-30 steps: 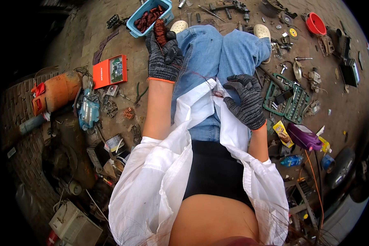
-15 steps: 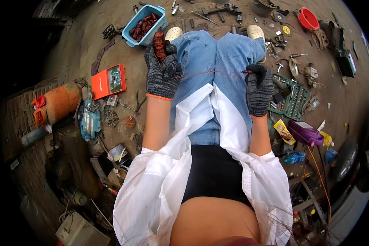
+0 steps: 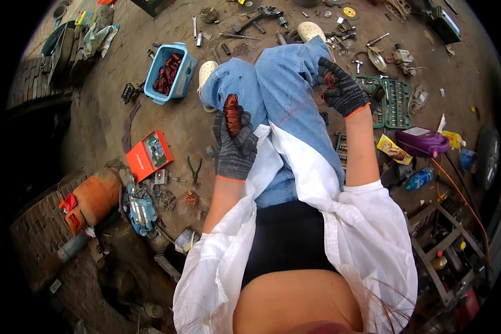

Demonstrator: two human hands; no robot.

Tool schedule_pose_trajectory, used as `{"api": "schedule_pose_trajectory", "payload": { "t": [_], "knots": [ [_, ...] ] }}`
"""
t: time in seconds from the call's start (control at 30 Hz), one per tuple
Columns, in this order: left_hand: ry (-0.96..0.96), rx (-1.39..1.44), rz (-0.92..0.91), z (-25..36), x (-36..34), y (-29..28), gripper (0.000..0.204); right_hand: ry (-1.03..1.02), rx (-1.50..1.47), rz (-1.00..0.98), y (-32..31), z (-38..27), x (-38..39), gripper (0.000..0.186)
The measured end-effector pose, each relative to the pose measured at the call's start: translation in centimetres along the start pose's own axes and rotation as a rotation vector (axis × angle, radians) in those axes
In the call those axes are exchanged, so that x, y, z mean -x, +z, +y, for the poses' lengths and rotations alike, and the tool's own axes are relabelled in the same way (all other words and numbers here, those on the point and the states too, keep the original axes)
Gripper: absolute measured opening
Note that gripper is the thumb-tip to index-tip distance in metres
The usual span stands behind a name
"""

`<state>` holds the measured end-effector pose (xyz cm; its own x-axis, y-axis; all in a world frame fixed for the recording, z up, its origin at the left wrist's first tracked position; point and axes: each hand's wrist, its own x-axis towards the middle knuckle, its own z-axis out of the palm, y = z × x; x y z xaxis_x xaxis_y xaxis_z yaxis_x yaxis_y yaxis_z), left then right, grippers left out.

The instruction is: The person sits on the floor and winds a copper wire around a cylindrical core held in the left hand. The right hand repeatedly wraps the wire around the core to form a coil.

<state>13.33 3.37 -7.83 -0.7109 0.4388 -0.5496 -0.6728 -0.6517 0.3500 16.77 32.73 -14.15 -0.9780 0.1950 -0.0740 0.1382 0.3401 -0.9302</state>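
Note:
Both hands wear dark grey knitted gloves with orange cuffs. In front of my left thigh, my left hand (image 3: 234, 149) is closed around the lower end of a tightly wound bundle of copper wire (image 3: 232, 113), which points upward. My right hand (image 3: 344, 93), beside my right knee, grips a smaller tangle of copper wire (image 3: 330, 80) with curled fingers. Thin loose strands of wire (image 3: 289, 113) lie across the jeans between the two hands. Ahead on the left stands a light blue plastic tub (image 3: 187, 75), holding several reddish-brown copper wire bundles (image 3: 167, 74).
An open red box (image 3: 145, 161), pliers (image 3: 194, 170) and an orange gas cylinder (image 3: 98, 192) are on the left. Tools and metal parts lie scattered ahead, including a wrench (image 3: 195, 28). To the right are a green socket set (image 3: 394, 103), a purple container (image 3: 423, 142) and a metal frame (image 3: 442, 245).
The wire stretched between my hands has slackened, and a tangle now shows in my right hand. Both hands have shifted, the right one rising. The view has turned, showing more of the left.

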Motion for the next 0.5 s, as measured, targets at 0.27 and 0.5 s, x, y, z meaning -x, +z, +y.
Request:
{"api": "schedule_pose_trajectory", "payload": {
  "t": [0.27,0.5],
  "knots": [
    [0.125,-0.114,0.186,0.5,1.6,0.2,0.042,-0.288,0.549,0.222,-0.4,-1.3,-2.1,0.068],
    [0.184,-0.090,0.306,-0.5,-0.5,2.6,0.037,0.218,-0.121,0.385,-0.1,-1.3,-2.5,0.035]
  ]
}}
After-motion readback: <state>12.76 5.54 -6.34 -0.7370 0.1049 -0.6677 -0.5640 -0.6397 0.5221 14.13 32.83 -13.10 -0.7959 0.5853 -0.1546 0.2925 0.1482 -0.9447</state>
